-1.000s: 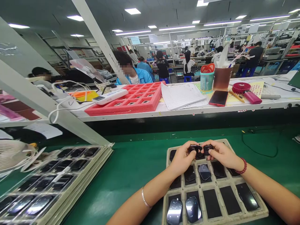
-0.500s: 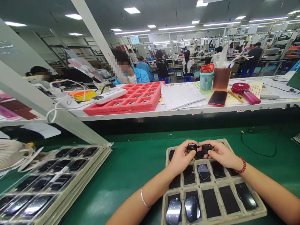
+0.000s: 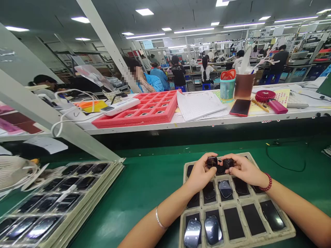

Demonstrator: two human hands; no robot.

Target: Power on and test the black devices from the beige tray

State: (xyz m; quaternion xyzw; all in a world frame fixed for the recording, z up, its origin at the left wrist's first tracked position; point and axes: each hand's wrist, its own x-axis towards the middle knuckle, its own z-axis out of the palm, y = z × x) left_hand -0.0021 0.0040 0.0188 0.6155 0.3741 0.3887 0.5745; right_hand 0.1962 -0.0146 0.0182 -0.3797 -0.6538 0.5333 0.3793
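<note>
Over the far row of a beige tray (image 3: 289, 230), my two hands are close together. The fingers of my left hand (image 3: 203, 174) pinch a dark glossy square piece (image 3: 212, 162) with a rounded edge. My right hand (image 3: 244, 168) grips a dark ribbed-looking piece (image 3: 228, 163) beside it. Whether the two pieces are joined I cannot tell. Below my hands, a blue-grey glossy piece (image 3: 225, 189) lies in a compartment. Two shiny rounded pieces, one on the left (image 3: 192, 233) and one beside it (image 3: 213, 230), occupy the near row. A dark rectangular piece (image 3: 272, 215) lies at its right end.
Stacked trays of dark glossy pieces (image 3: 64, 203) stand at left on the green table (image 3: 144, 193). A slanted white post (image 3: 85, 139) rises behind them. The shelf above holds a pink foam tray (image 3: 165, 119), papers (image 3: 200, 106), a phone (image 3: 240, 107) and a small fan (image 3: 265, 96).
The pieces in my fingers have tilted slightly, and the left one shows more of its reflective face. A person in blue beyond the shelf has raised a hand to the head.
</note>
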